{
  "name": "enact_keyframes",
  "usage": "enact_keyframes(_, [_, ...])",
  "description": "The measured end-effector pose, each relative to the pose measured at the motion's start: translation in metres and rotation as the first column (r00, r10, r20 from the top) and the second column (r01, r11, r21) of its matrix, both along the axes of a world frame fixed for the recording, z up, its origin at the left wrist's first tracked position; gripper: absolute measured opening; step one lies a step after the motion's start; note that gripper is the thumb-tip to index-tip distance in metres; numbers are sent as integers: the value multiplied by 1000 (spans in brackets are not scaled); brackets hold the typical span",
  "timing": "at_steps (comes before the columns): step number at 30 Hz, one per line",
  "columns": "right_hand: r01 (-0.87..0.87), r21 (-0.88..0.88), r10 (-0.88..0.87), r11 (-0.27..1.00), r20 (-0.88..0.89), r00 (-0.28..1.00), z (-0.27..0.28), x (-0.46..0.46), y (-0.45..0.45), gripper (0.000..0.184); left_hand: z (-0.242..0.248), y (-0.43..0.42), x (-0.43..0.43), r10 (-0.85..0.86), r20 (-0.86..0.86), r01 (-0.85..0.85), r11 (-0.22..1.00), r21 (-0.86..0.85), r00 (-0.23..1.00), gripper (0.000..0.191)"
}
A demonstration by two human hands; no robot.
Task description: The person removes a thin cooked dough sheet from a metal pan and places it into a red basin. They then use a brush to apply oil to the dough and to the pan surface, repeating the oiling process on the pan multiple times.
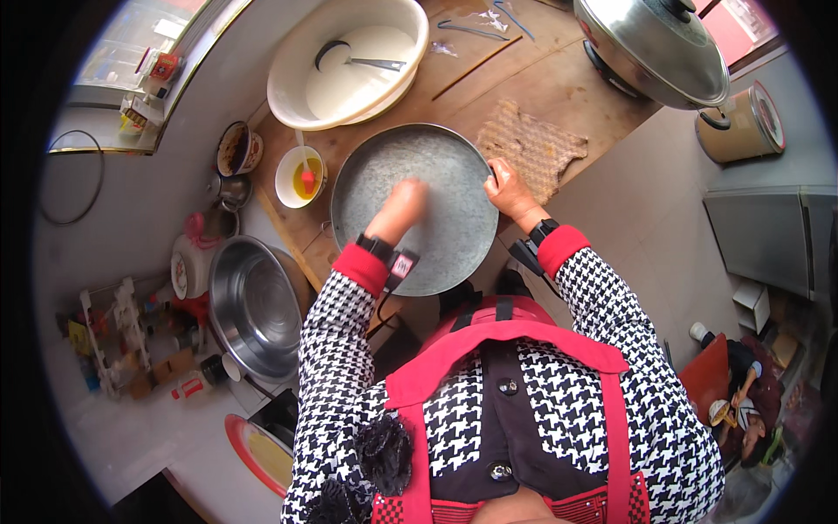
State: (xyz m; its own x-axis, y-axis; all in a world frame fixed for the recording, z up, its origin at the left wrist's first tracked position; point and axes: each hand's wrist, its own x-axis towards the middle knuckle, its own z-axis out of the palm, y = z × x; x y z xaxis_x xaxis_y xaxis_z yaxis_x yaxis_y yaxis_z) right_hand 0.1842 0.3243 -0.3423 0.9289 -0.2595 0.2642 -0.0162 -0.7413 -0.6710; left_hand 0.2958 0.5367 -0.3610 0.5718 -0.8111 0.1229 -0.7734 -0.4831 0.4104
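Observation:
A round, shallow metal pan (452,242) lies before me, reaching over the front edge of the wooden table. My right hand (507,187) grips its rim on the right side. Over the pan's middle is my left hand (409,200), blurred and curled; whether it holds anything cannot be seen. Left of the pan stands a white bowl (285,175) of yellow liquid with a red-headed brush (308,179) in it. Behind the pan, a large pale basin (281,85) holds white liquid and a black ladle (376,63). A brown textured cloth (524,141) lies at the pan's right.
A lidded steel pan (655,52) sits at the table's back right. An empty steel basin (262,308) stands left of the table, near a patterned container (186,267). A thin stick (478,67) lies behind the cloth. Another person (746,406) is at the far lower right.

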Motion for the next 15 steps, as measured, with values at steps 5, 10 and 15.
enact_keyframes(5, [-17,42,17,999,13,1000,1,0,1,29,59,48,-29,144,-813,-500,843,-198,564,16])
enact_keyframes(10, [-43,34,42,998,32,999,2,1,0,28,155,55,-88,-574,-749,-737,337,-585,332,25])
enact_keyframes(15, [-82,60,81,995,29,996,0,1,-1,27,247,48,-121,-963,-4,-25,-2,-1000,268,24])
